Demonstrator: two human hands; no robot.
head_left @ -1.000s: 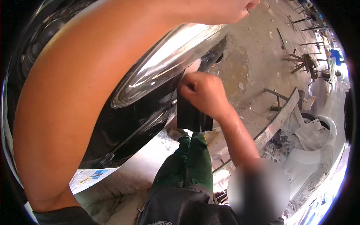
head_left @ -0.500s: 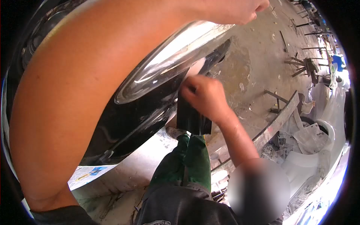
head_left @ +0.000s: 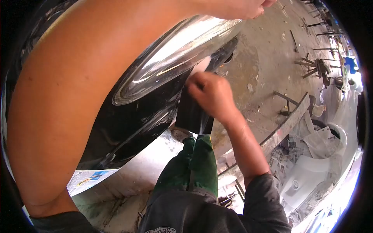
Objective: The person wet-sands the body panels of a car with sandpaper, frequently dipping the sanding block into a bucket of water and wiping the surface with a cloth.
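Note:
A black car bumper (head_left: 128,132) runs beneath a large clear headlight (head_left: 175,54). My right hand (head_left: 211,93) is closed at the dark body just below the headlight; its fingertips are blurred, and what they hold, if anything, is hidden. Beside its knuckles is a whitish patch (head_left: 202,65) on the dark surface; I cannot tell what it is. My left arm arches across the left of the view over the car. At its end, my left hand (head_left: 252,8) is beyond the headlight's far end, cut off by the top edge, with most fingers out of sight.
A long bench-like beam (head_left: 285,120) stands at right. Past it lie newspaper sheets (head_left: 324,143) and a pale bumper-like panel (head_left: 301,182). A dark metal stand (head_left: 320,70) is farther back on the stained concrete floor (head_left: 268,50). Printed paper (head_left: 91,178) edges the car below.
The view has shifted slightly, so the headlight sits a little farther left. My right hand stays closed by the whitish patch, a touch higher in view. My left hand has hardly moved.

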